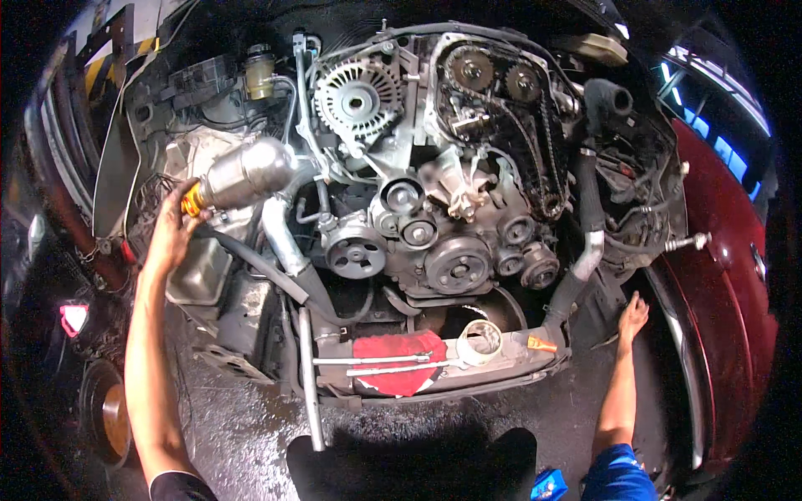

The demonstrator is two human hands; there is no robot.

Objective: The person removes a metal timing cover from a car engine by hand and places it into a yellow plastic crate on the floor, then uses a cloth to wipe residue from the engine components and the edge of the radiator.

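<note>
My left hand (pixel 174 225) is closed around the orange-and-yellow end of a silver metal canister (pixel 251 171) with a rounded far end. It is held tilted over the left side of an exposed car engine (pixel 418 192). What part of the canister my palm covers is hidden. My right hand (pixel 635 316) is held out low at the right, beside the engine bay's corner and near a dark red car body (pixel 718 292). Its fingers are loosely stretched and nothing shows in them.
Across the front crossmember (pixel 535 367) lie a red cloth (pixel 397 380), long metal bars (pixel 376 361), a round pale container (pixel 480 341) and a small orange piece (pixel 541 343). A pipe (pixel 307 367) slants down at the left. Timing chain (pixel 547 125), pulleys and hoses are exposed.
</note>
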